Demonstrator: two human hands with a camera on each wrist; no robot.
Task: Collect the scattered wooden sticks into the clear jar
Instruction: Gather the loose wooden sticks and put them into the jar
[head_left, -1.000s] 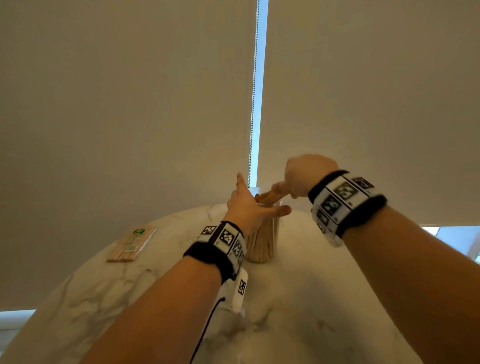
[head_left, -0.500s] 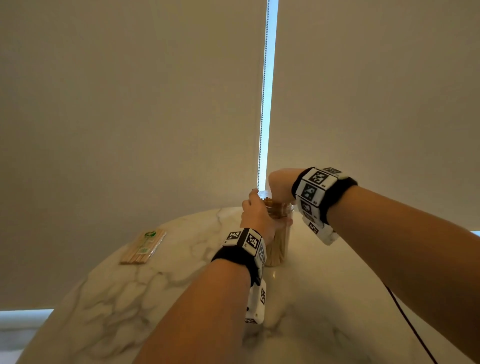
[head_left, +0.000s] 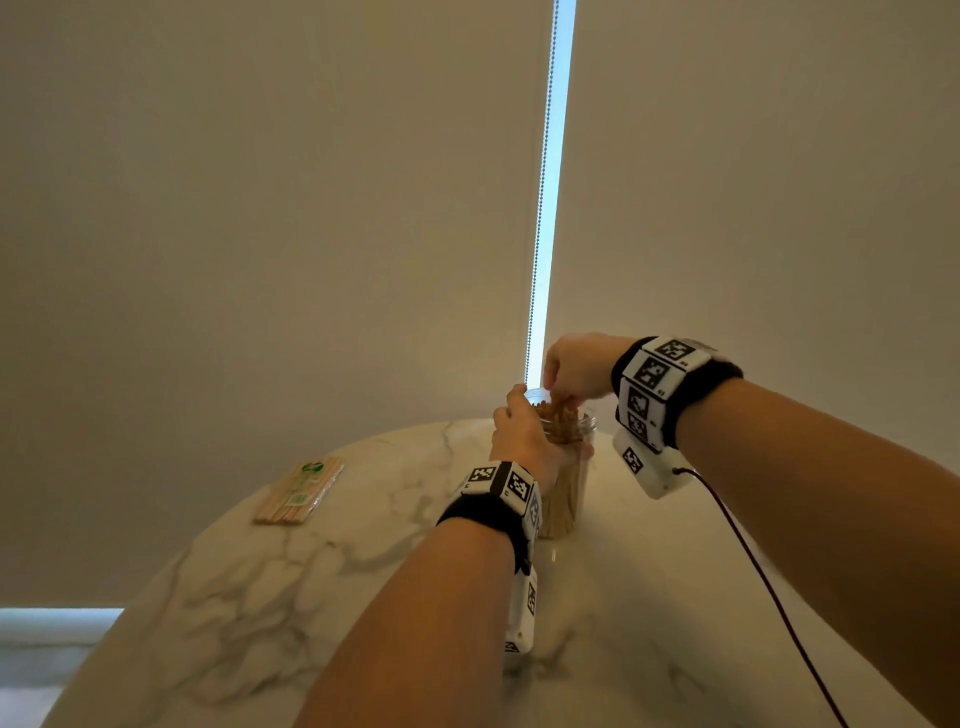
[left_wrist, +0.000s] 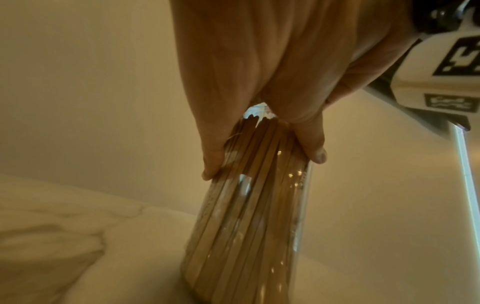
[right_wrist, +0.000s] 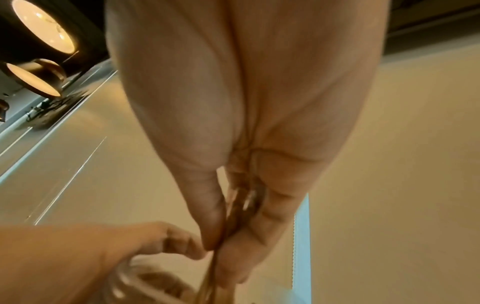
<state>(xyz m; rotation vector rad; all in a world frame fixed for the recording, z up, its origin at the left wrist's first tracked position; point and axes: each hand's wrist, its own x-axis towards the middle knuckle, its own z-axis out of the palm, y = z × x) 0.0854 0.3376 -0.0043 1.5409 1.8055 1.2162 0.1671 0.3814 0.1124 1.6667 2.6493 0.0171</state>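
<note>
Marble table (head_left: 363, 561) is seen in the head view, backed by drawn roller blinds (head_left: 260, 208) with 1 bright gap behind the clear jar (head_left: 563, 499). Jar stands upright near the table's far edge, packed with wooden sticks (head_left: 558, 421) whose tops show at the open mouth. Jar is wrapped near its rim by the left hand (head_left: 522, 431), judged as bracing so it is not tipped while sticks are fed in. Right hand (head_left: 576, 366) is held directly above the jar mouth, wrist arched, fingers pointed down into the stick tops. 1 wrapped stick packet (head_left: 300, 491) lies flat, well left of the jar. No loose sticks are visible on the table.

Left wrist view: jar (left_wrist: 249, 226) is clamped between thumb and fingers (left_wrist: 315, 148) on opposite sides of its upper wall; sticks (left_wrist: 259, 164) inside are seen standing upright and dense.

Right wrist view: a few sticks (right_wrist: 221, 267) are pinched between thumb and fingertips (right_wrist: 233, 257) of the right hand (right_wrist: 246, 123), pointing down toward the jar rim (right_wrist: 135, 281), which is blurred. Left hand (right_wrist: 155, 240) is seen curled at the rim just beside them. Insertion is judged nearly complete.
</note>
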